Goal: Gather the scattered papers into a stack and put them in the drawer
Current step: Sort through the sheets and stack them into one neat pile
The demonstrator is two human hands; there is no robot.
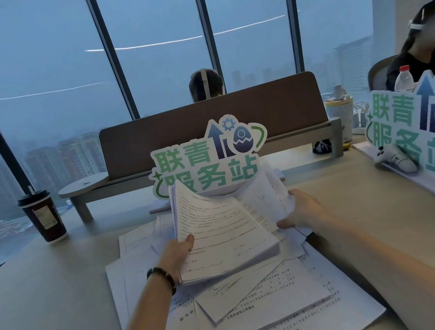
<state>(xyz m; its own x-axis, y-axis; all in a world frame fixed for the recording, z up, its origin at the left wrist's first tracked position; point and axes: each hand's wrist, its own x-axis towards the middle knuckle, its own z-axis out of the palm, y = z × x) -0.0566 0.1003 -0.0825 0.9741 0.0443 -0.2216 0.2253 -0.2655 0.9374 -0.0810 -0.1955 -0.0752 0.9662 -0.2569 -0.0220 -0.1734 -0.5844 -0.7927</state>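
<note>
A thick stack of printed white papers [218, 231] is lifted off the desk at the centre, tilted up toward me. My left hand [178, 253] grips its left edge, thumb on top. My right hand [303, 212] holds a looser sheaf of sheets [266, 199] at the stack's right side, fingers curled round their edge. Beneath both hands several loose printed papers [277, 307] lie scattered and overlapping on the light wooden desk [47, 308]. No drawer is in view.
A green-lettered standing sign [203, 158] rises just behind the papers, a second one [424, 136] at right. A dark takeaway cup [42, 215] stands at left. A brown desk divider [212, 125], a white controller [393, 158], a bottle [403, 80] and two seated people lie beyond.
</note>
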